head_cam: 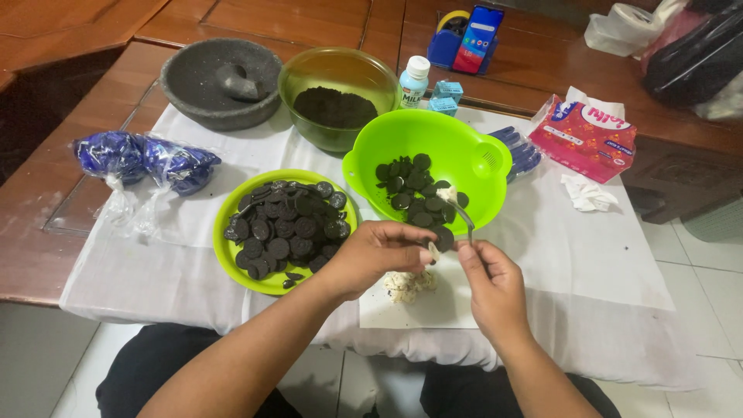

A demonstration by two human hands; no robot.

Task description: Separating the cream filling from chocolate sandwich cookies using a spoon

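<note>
Near the table's front edge, the left hand pinches a dark cookie while the right hand grips a spoon; scraping too hard could likely snap the cookie or flick cream off the edge.

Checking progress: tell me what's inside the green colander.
The green colander holds a pile of dark cookie halves, some under a spoon tip carrying cream. Its bottom beneath the pile is hidden.
</note>
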